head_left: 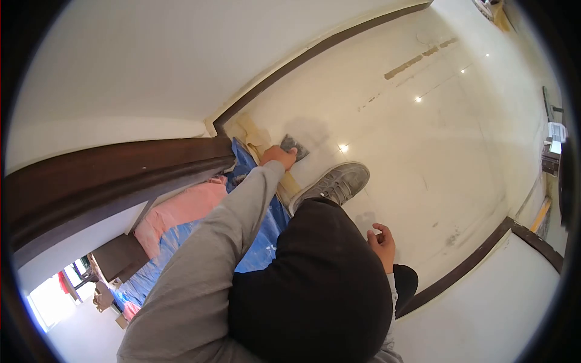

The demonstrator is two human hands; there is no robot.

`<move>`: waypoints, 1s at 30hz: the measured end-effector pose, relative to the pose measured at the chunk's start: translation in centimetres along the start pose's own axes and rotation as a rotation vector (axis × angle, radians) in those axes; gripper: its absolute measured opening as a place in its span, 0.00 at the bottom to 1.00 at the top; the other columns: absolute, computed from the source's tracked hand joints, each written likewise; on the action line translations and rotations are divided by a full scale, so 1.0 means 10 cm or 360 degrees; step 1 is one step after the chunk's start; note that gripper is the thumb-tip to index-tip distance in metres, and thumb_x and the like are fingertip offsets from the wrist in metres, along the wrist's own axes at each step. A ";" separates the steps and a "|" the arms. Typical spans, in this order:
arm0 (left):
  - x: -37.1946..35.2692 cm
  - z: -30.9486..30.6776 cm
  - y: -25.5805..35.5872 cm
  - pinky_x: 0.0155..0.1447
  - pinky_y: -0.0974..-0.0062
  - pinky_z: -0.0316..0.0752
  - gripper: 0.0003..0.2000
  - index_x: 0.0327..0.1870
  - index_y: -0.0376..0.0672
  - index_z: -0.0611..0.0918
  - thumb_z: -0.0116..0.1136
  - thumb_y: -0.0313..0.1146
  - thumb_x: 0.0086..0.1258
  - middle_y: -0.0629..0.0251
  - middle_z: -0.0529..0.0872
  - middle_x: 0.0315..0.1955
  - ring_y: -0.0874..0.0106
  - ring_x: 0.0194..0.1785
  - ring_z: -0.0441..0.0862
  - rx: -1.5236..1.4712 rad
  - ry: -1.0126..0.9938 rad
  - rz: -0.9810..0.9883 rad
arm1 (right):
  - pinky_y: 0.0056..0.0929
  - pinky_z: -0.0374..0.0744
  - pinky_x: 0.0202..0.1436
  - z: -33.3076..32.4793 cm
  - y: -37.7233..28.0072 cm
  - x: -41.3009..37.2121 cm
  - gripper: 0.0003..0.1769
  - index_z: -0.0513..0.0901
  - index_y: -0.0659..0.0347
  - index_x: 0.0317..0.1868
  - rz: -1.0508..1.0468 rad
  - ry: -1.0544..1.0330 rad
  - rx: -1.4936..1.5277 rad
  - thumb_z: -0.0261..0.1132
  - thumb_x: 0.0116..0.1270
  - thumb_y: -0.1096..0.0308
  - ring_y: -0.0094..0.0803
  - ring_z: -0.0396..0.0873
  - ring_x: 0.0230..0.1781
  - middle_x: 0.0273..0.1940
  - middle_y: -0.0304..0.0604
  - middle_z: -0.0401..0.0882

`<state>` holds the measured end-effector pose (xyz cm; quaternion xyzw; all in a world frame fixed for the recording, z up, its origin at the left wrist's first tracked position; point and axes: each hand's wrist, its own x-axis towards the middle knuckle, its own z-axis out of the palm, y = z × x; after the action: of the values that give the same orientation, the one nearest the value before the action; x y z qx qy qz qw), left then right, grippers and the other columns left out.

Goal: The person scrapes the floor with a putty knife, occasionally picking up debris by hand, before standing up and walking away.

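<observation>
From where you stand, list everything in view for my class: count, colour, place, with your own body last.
Floor: one, cream, centre
Streak marks: several, brown, upper floor
Trim: several lengths, dark brown, floor edges
Walls: several, whitish, around the floor
Blue sheet: one visible, left of the knee
Pink sheet: at least one, on the blue
Box-like thing: one, brown, lower left
Yellow strip: one, far right
Pad-like tool: one, dark grey, in left hand
Far-edge items: uncountable, blurred
Shoe: one, grey, on floor
Knee: one, black-clad, lower centre
Left hand: one, at tool
Right hand: one, right of knee
</observation>
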<state>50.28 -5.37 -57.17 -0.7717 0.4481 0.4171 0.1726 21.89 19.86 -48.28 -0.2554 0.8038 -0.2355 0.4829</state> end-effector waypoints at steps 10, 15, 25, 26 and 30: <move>0.13 0.23 -0.22 0.41 0.69 0.80 0.26 0.22 0.41 0.86 0.57 0.58 0.63 0.61 0.86 0.18 0.67 0.27 0.86 0.0066 0.0131 0.0091 | 0.24 0.73 0.30 -0.09 0.18 -0.04 0.14 0.79 0.62 0.49 0.0073 0.0129 0.0015 0.66 0.65 0.66 0.23 0.77 0.22 0.21 0.38 0.77; 0.04 -0.03 -0.18 0.55 0.66 0.77 0.26 0.24 0.41 0.87 0.55 0.58 0.62 0.57 0.89 0.28 0.60 0.45 0.86 0.0323 0.0012 0.0037 | 0.23 0.73 0.30 -0.10 0.42 0.04 0.14 0.79 0.62 0.49 0.0065 0.0189 0.0149 0.66 0.65 0.66 0.22 0.76 0.23 0.21 0.37 0.77; 0.11 -0.04 -0.25 0.45 0.69 0.78 0.28 0.20 0.39 0.85 0.55 0.59 0.64 0.58 0.86 0.22 0.64 0.34 0.85 0.0351 0.0079 0.0118 | 0.23 0.72 0.30 -0.13 0.20 -0.05 0.15 0.79 0.63 0.50 0.0014 0.0226 0.0008 0.65 0.65 0.66 0.22 0.76 0.23 0.20 0.37 0.76; -0.03 -0.20 -0.07 0.53 0.67 0.78 0.26 0.26 0.38 0.86 0.57 0.58 0.62 0.53 0.88 0.30 0.59 0.45 0.87 0.0305 -0.0145 0.0029 | 0.23 0.72 0.30 -0.13 0.20 -0.02 0.15 0.79 0.63 0.50 -0.0007 0.0222 0.0007 0.65 0.65 0.66 0.22 0.76 0.23 0.20 0.37 0.76; 0.06 0.11 0.00 0.49 0.67 0.79 0.27 0.20 0.40 0.85 0.57 0.58 0.62 0.58 0.88 0.25 0.60 0.39 0.87 0.0103 0.0185 -0.0012 | 0.23 0.72 0.30 -0.08 0.08 -0.04 0.16 0.78 0.62 0.51 -0.0030 0.0108 0.0102 0.65 0.65 0.66 0.22 0.76 0.23 0.21 0.37 0.77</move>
<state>49.91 -4.99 -58.25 -0.7903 0.4676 0.3563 0.1727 21.19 20.79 -48.18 -0.2393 0.8093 -0.2743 0.4610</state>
